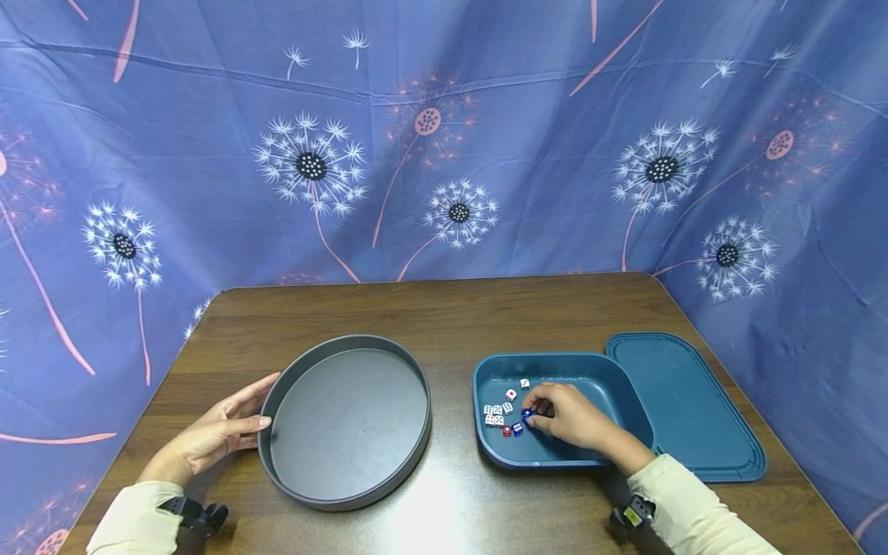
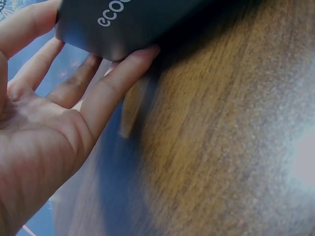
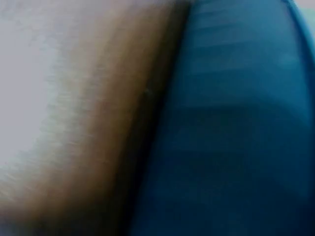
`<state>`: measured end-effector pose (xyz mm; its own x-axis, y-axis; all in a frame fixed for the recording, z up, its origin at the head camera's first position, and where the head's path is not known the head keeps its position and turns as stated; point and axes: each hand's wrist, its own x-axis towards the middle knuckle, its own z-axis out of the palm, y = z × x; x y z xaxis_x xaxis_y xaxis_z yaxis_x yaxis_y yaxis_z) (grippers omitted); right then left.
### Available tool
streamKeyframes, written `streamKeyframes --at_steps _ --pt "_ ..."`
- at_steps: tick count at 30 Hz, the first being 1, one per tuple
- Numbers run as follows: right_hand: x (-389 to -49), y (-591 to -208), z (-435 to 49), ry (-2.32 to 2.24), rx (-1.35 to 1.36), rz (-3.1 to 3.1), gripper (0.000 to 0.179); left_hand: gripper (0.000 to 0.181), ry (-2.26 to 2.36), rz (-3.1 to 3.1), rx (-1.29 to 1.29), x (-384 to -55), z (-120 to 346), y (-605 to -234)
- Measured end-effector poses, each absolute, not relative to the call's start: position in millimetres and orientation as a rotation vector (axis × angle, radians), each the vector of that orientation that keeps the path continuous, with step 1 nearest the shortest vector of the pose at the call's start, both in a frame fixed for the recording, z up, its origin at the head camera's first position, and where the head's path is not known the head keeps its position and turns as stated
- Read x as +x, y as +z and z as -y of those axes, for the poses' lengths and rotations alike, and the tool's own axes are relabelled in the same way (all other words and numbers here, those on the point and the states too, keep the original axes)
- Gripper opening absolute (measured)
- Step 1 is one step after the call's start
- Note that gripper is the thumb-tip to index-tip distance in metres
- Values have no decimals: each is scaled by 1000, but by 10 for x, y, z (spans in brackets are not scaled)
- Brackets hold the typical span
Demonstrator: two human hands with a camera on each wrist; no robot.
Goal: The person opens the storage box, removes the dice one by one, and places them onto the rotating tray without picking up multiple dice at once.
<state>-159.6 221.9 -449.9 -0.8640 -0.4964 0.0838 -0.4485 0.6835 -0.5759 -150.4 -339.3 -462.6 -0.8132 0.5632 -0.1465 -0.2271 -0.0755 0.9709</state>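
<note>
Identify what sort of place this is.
Probably a staged tabletop recording spot: a blue dandelion-print fabric backdrop hangs behind a brown wood-grain table, and two small black wrist-worn devices are in view.

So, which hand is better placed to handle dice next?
Probably the right hand: it is in the blue container, pinching a blue die beside other dice; the left hand touches the round pan.

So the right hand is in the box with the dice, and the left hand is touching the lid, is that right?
Not quite: the left hand is touching the pan, not the lid, as the head view shows. The right hand is in the box with the dice.
</note>
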Motion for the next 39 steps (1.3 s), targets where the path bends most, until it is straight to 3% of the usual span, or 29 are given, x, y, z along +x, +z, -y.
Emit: streamKeyframes --at_steps 10,21,28,39 --pt "-1691 -4017 -1942 -967 -809 -2883 12 69 1941 -1661 351 -1506 3383 -4623" --pt "-1817 -3622 -1131 -1038 -1046 -2814 11 70 1955 -1626 373 -1507 3410 -4644" --pt "-1827 -3745 -617 -1033 -1108 -2769 13 69 1948 -1636 370 -1514 3407 -4651" --pt "-1696 -4269 -95 -869 -1146 -2860 12 70 1966 -1623 385 -1523 3429 -4671"
